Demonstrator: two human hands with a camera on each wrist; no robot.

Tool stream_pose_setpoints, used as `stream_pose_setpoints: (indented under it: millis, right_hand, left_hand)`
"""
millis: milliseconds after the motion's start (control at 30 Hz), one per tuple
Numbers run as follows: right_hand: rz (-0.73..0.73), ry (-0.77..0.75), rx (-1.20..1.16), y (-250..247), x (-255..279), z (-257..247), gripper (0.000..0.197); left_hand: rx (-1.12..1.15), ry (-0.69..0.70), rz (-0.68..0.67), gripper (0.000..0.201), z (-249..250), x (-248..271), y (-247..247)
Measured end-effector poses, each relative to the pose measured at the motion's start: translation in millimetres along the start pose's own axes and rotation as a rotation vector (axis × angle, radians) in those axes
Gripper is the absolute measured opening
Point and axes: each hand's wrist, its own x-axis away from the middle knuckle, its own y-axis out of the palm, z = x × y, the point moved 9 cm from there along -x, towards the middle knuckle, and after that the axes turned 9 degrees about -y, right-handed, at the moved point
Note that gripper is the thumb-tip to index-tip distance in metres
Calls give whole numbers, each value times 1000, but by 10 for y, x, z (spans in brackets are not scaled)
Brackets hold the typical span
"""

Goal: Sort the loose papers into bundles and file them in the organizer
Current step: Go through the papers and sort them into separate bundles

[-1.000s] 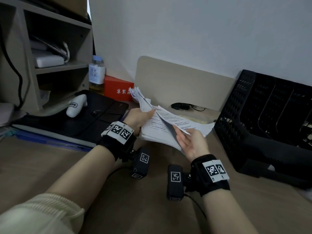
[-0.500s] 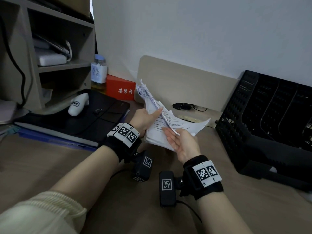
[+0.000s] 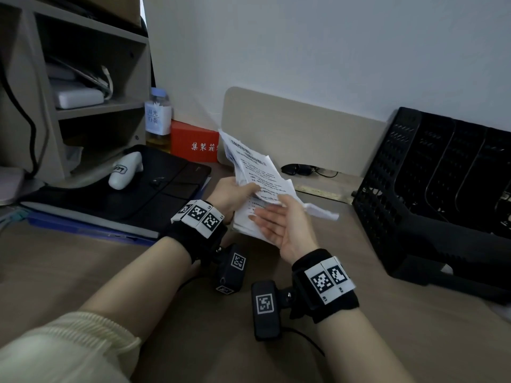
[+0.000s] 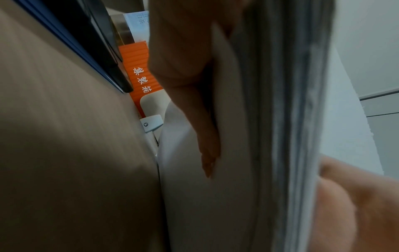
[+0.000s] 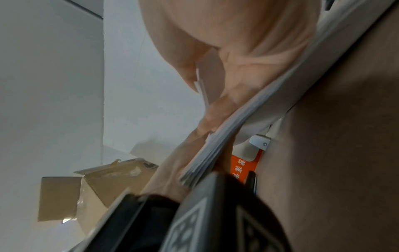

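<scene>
Above the wooden surface (image 3: 83, 272), in the head view, the left hand (image 3: 231, 196) held a stack of printed papers (image 3: 255, 172) tilted up, its thumb clamped over the near face. The right hand (image 3: 284, 225) lay palm up beneath the stack's lower edge, fingers (image 3: 260, 214) straight and relaxed, with loose sheets draped over it. To the right stood the black mesh organizer (image 3: 401, 194), apart from the papers. A red box (image 3: 193, 142) and a bottle (image 3: 158, 120) stood by the wall, beside a shelf unit (image 3: 91, 106).

From the left wrist, the left hand's fingers (image 4: 205, 136) ran along the back of the stack, whose sheet edges (image 4: 291, 119) showed fanned.

From the right wrist, the right palm (image 5: 237, 42) pressed against the papers' edge (image 5: 226, 136); a cardboard box (image 5: 86, 196) showed behind.
</scene>
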Motion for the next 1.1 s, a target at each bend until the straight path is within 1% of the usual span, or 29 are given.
stream_pose_setpoints:
  millis: [100,133,200,267,333,400,433,533,567,600,633,700,733,767,833,900,967,1033,1100]
  right_hand:
    - [35,-28,-1,-168,-41,-101,67]
    - [74,-58,-18,-256,-58,-151,72]
    - [182,-113,-68,-476,-120,-210,74]
    - [297,-146,-80,-685,-150,-229,67]
    - [398,-140,-76,-832,-165,-209,52]
    - [465,-137,-79,-896,-179,-176,36]
    - [482,-147,-73,-905,-174,-171,35]
    - [483,-153,-30,-914,-188,-147,59]
    - [465,-147,-18,-911,-197,-146,61]
    - [445,-134,-8,-906,-203,-145,57]
    - [431,-110,-7,-922,-213,-128,49]
    - [408,-66,-23,-976,-239,-95,23]
    - [399,-50,-44,-1002,-256,-75,13]
    - [398,-40,-61,-1029,-267,-59,8]
    - [433,-25,-69,-1095,-272,-32,9]
    - [469,-25,-49,-1139,-275,-23,15]
    - [485,-37,-22,-1142,-267,-29,17]
    - [468,-25,-11,-1126,-273,-5,14]
    - [434,5,6,-1104,-298,38,12]
  left_hand:
    - [68,-10,-13,30,11,18,5]
    - [97,-11,-14,30,27,33,-4]
    - [126,-9,-7,29,73,66,-36]
    - [112,15,-12,29,151,99,-57]
    - [83,59,-25,30,242,126,-76]
    - [49,93,-37,29,314,152,-93]
    - [34,107,-47,29,343,166,-95]
    - [-32,144,-73,26,423,204,-106]
    - [-51,148,-81,25,437,207,-113]
    - [-65,147,-92,26,445,214,-117]
    - [-75,145,-107,27,450,220,-118]
    - [-90,137,-143,29,449,224,-113]
    - [-99,132,-158,29,447,231,-107]
    - [-108,125,-168,27,441,237,-102]
    - [-116,116,-179,29,426,236,-92]
    - [-114,120,-164,29,420,220,-101]
    - [-94,139,-130,23,427,201,-130]
    - [-62,153,-104,19,435,181,-161]
    - [-38,171,-64,19,444,157,-208]
